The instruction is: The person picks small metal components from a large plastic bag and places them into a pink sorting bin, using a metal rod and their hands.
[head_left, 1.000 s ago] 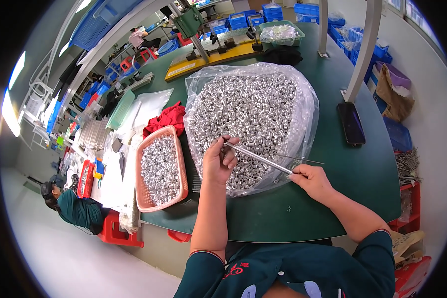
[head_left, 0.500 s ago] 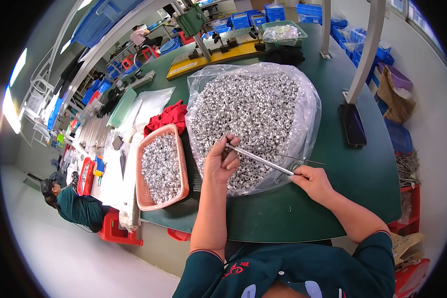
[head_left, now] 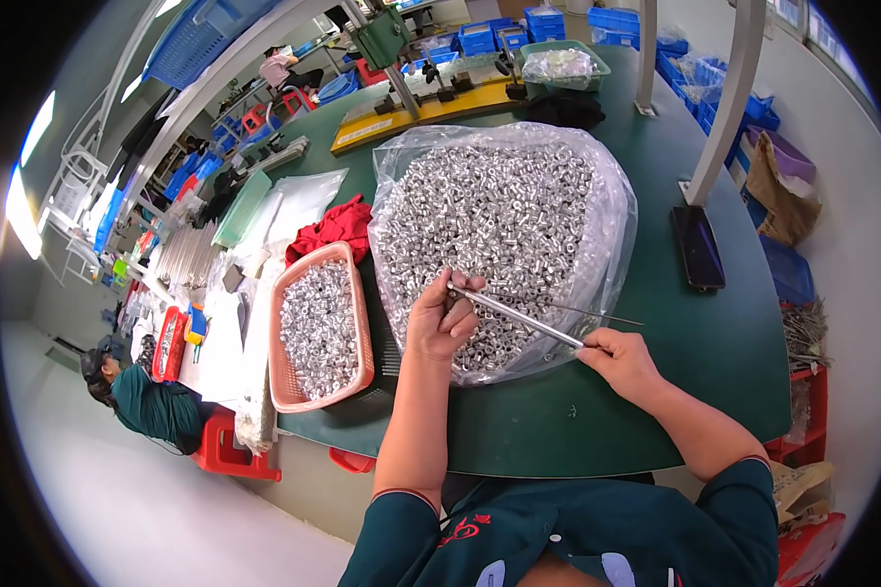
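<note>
A straight silver metal rod (head_left: 529, 321) slants down to the right over the near part of a clear plastic bag (head_left: 612, 245) full of small metal sleeves (head_left: 489, 210). My left hand (head_left: 442, 321) is closed on its upper end, fingers curled with the palm turned up. The lower end is pinched between the thumb and fingers of my right hand (head_left: 621, 364). A thin dark wire (head_left: 607, 316) sticks out to the right above the rod; where its left end sits cannot be made out. The fingers partly hide both rod ends.
Left of the bag stands a pink basket (head_left: 364, 367) of similar sleeves, with a red cloth (head_left: 333, 230) behind it. A phone (head_left: 697, 247) lies at a post's foot on the right. A yellow fixture base (head_left: 372, 132) spans the back. A co-worker (head_left: 157, 411) sits far left.
The fingertips of my left hand have shifted slightly at the rod's upper end. Both hands keep hold of the rod at nearly the same slant.
</note>
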Motion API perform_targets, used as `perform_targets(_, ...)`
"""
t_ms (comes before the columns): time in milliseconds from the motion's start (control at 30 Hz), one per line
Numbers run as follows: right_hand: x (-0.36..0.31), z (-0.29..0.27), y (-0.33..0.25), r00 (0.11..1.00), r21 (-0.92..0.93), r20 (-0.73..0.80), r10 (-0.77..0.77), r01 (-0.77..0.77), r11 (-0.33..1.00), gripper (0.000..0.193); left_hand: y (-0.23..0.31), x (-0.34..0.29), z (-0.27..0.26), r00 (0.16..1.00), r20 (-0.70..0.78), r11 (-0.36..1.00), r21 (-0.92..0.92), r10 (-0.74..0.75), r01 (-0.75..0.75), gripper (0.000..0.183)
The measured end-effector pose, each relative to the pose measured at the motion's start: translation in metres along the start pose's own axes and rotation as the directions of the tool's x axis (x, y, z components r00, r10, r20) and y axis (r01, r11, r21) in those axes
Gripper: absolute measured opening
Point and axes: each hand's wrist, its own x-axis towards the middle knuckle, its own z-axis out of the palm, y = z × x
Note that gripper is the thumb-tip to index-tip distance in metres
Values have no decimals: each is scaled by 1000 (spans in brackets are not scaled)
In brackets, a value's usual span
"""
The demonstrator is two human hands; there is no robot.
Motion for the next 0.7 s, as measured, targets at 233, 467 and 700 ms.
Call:
perform_targets(233, 0, 1, -5, 1000, 10, 15, 26, -27, 1000, 17, -6, 0, 15, 976, -198, 966, 256, 94, -41, 33)
perform_targets(467, 4, -1, -8, 988, 110, 73, 134, -141, 984, 18, -25, 7, 43, 916, -280, 739, 674, 289, -27, 39)
perform_targets(700, 4, -2, -6, 988, 137, 65, 137, -145, 980, 18, -18, 5, 36, 844, -381, 708, 706, 377, 2, 39)
